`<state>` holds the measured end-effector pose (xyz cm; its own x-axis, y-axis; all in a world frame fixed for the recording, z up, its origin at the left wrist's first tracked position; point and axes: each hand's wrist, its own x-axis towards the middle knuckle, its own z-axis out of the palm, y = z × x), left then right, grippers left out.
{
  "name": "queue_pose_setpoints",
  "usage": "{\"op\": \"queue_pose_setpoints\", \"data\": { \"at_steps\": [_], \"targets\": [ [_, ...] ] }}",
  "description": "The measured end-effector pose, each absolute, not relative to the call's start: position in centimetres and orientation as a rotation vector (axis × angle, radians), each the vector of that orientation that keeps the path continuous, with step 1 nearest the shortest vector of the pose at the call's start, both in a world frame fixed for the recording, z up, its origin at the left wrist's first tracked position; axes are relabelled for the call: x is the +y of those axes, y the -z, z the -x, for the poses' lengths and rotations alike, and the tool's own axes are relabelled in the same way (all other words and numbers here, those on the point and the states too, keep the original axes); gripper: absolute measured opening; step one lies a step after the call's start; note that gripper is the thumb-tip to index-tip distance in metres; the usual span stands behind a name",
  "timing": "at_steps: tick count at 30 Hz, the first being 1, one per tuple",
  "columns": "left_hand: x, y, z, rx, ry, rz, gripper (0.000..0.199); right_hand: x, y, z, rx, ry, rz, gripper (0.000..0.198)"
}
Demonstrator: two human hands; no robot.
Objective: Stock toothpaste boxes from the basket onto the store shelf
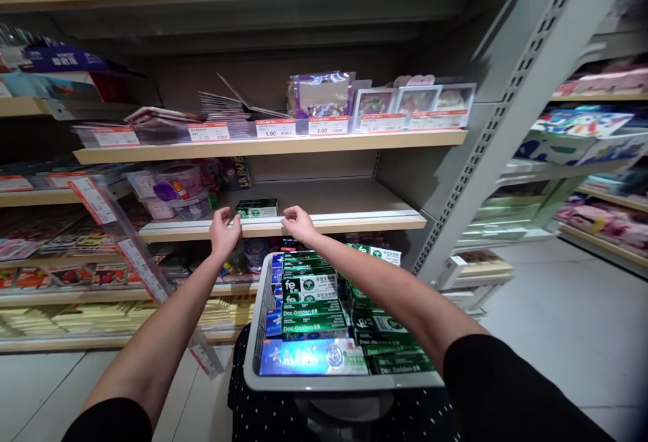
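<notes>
Two green-and-white toothpaste boxes (257,208), one stacked on the other, lie at the front of the middle shelf (324,196). My left hand (224,231) is at their left end, thumb and fingers apart; whether it touches them I cannot tell. To the right of the boxes, my right hand (300,226) stands at the shelf's front edge, fingers loosely curved and holding nothing, with a small gap to the boxes. Below my forearms, a grey basket (253,354) sits at my lap, filled with green toothpaste boxes (311,320) and blue toothpaste boxes (314,357).
Clear plastic tubs (185,189) stand left on the same shelf. The shelf above (273,148) carries priced packets and small boxed goods. A slotted metal upright (460,179) rises at right. A slanting price-label strip (136,263) juts out at left.
</notes>
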<state>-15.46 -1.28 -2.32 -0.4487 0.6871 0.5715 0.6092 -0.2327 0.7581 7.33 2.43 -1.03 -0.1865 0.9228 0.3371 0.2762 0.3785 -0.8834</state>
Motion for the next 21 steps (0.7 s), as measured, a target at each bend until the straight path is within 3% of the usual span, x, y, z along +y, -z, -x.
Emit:
{"op": "queue_pose_setpoints", "data": {
  "at_steps": [8,16,21],
  "targets": [
    [-9.9,4.8,10.9,1.695,-1.750,-1.642,0.034,-4.1,-2.1,-17.2,-2.132,-0.794,0.874,0.014],
    [-15.4,4.7,6.7,1.392,-1.105,-1.641,0.046,-8.0,-3.3,-21.7,-2.531,-0.766,0.987,0.037],
    [-15.9,4.8,6.1,1.410,-0.992,-1.622,0.054,-8.3,-2.1,-22.0,-2.613,-0.597,1.055,0.041]
  ]
}}
